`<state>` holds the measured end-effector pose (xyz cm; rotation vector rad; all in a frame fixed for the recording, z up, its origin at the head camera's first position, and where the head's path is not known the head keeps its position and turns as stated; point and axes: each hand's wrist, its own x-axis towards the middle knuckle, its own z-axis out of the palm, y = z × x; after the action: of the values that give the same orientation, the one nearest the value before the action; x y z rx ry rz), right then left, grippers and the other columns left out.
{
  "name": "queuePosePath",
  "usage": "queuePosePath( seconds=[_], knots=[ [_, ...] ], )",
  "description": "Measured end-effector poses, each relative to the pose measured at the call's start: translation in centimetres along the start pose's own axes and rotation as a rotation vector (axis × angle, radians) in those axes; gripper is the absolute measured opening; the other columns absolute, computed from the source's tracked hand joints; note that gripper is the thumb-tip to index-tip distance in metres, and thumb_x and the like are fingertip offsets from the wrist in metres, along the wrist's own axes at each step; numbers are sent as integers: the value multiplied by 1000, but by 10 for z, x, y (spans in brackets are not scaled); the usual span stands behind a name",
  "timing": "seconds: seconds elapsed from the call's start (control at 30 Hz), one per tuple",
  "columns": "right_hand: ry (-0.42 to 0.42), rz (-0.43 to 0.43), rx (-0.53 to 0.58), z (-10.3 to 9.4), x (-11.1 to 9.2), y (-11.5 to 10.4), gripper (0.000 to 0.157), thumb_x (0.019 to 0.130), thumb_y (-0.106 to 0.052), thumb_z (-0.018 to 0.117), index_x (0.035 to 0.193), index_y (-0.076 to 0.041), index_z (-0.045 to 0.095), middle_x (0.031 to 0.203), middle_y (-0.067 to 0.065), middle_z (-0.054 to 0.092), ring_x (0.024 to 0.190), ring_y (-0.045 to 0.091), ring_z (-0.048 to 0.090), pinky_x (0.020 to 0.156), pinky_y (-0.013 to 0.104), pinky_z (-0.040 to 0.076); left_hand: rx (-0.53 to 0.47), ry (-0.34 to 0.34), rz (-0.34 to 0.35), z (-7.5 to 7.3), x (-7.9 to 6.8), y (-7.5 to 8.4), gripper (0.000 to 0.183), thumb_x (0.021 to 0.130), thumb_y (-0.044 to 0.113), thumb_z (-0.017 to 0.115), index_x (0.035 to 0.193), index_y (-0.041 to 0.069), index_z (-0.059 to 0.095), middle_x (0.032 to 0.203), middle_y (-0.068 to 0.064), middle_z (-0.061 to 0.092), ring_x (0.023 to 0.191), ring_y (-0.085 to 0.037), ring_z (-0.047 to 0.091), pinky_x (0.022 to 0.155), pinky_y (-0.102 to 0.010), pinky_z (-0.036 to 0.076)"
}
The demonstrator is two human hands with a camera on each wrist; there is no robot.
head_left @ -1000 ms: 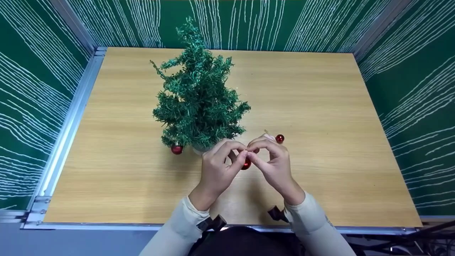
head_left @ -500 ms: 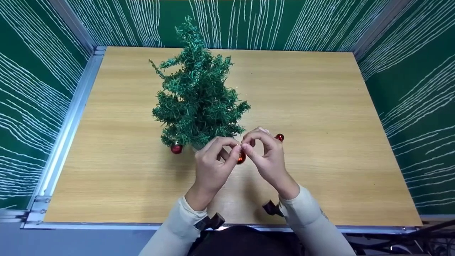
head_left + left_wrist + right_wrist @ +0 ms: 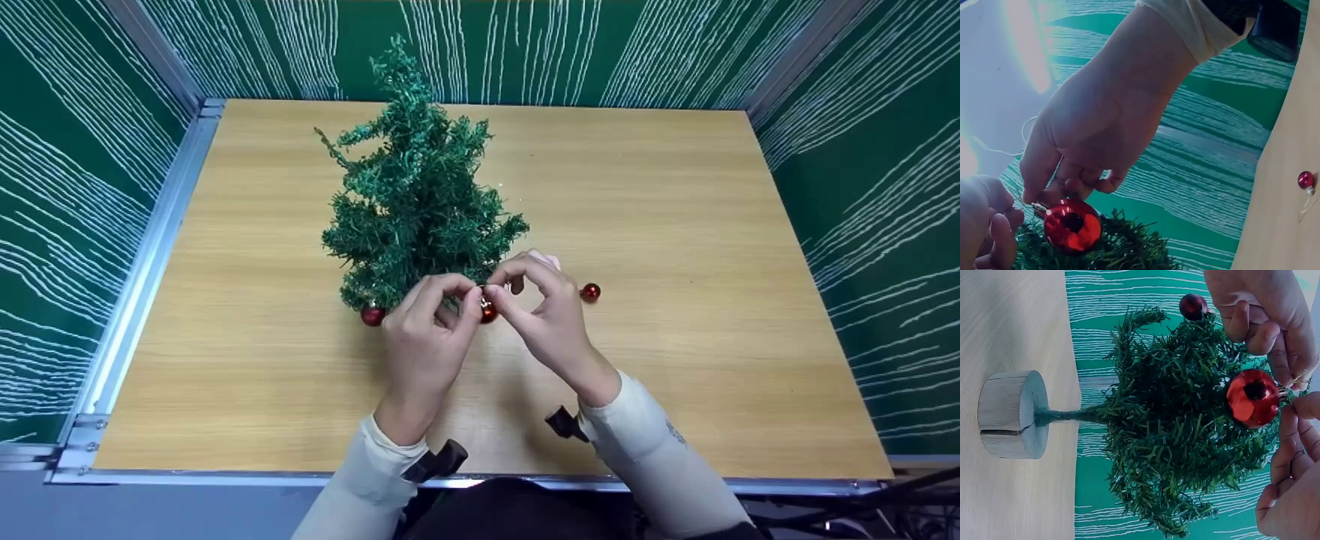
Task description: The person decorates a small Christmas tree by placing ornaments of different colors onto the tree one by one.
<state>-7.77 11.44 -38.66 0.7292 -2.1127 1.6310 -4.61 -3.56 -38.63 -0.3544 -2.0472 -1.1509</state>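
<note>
A shiny red Christmas bauble (image 3: 489, 312) hangs between my two hands, at the front lower branches of a small green Christmas tree (image 3: 420, 202). My left hand (image 3: 427, 326) pinches the hanging string at its top with thumb and forefinger. From the other side, my right hand (image 3: 546, 311) pinches the same string, fingertips nearly meeting the left ones. In the right wrist view the bauble (image 3: 1253, 398) shows its metal cap and a thin gold string (image 3: 1297, 377). Branches lie right behind it. The fingertips partly hide the string.
Another red bauble (image 3: 373, 314) hangs on the tree's lower left. A smaller red bauble (image 3: 590, 292) lies on the wooden table (image 3: 690, 315), right of my right hand. The tree stands on a round wooden base (image 3: 1013, 416). Green patterned walls (image 3: 862, 225) enclose the table.
Both hands have moved left and away from me with the bauble, closer to the tree's front branches. The tree and the other baubles have stayed in place.
</note>
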Motion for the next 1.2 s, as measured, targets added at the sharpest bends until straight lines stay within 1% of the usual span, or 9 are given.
queuePosePath(
  seconds=[0.1, 0.2, 0.37, 0.5, 0.6, 0.83, 0.9, 1.03, 1.2],
  knots=[
    [2, 0, -6, 3, 2, 0, 6, 86, -2, 71, 84, -7, 67, 77, 0, 64, 76, 16, 49, 82, 33, 34, 24, 0, -36, -2, 1, 0, 5, 88, 12, 71, 87, 8, 68, 79, 1, 67, 54, -7, 57, 52, -17, 50],
    [15, -2, -23, 6, 4, 1, 5, 86, -2, 72, 85, -6, 68, 78, 0, 65, 78, 16, 51, 84, 33, 35, 47, -6, -48, -4, 2, -1, 6, 88, 14, 71, 89, 9, 68, 81, 0, 68, 53, -7, 57, 52, -17, 50],
    [33, 7, -54, 10, 9, 1, 1, 87, -5, 70, 87, -5, 69, 80, 1, 66, 79, 16, 52, 85, 33, 35, 93, -2, -43, -5, 6, -2, 7, 89, 15, 70, 91, 9, 69, 82, 0, 68, 53, -8, 57, 51, -18, 49],
    [29, 10, -84, 12, 11, 3, 5, 89, -10, 69, 88, -6, 70, 81, 0, 68, 79, 15, 52, 84, 32, 36, 131, 0, -35, -7, 9, -3, 8, 90, 16, 68, 92, 9, 70, 84, 0, 69, 53, -8, 56, 50, -19, 48],
    [29, -2, -103, 13, 12, 4, 4, 88, -9, 68, 88, -7, 71, 81, -1, 68, 79, 15, 52, 83, 32, 36, 170, -4, -20, -7, 10, -4, 8, 90, 16, 68, 93, 9, 70, 86, 0, 70, 54, -8, 56, 48, -19, 47],
    [36, -5, -131, 14, 13, 6, 5, 87, -8, 70, 92, -7, 72, 83, 0, 69, 77, 14, 53, 85, 35, 33, 255, -16, 11, -8, 11, -4, 8, 90, 16, 68, 94, 10, 72, 90, -1, 72, 75, -13, 69, 52, -23, 53],
    [38, -3, -129, 14, 13, 7, 6, 87, -7, 71, 93, -7, 72, 83, 0, 68, 76, 15, 54, 85, 35, 32, 272, -24, 9, -8, 11, -5, 8, 91, 16, 68, 95, 11, 72, 90, -1, 72, 77, -14, 70, 53, -24, 54],
    [33, -5, -125, 13, 14, 9, 5, 86, -5, 71, 91, -7, 72, 80, 1, 67, 73, 16, 54, 87, 35, 33, 288, -38, -5, -9, 10, -6, 9, 91, 18, 67, 96, 11, 73, 90, 0, 73, 74, -14, 70, 52, -24, 53],
    [19, -3, -145, 12, 12, 12, 4, 87, -7, 70, 90, -7, 72, 79, 1, 68, 75, 16, 56, 89, 36, 32, 278, -59, -16, -8, 8, -8, 11, 92, 18, 67, 98, 12, 73, 92, 0, 73, 74, -15, 70, 53, -23, 53]
  ],
)
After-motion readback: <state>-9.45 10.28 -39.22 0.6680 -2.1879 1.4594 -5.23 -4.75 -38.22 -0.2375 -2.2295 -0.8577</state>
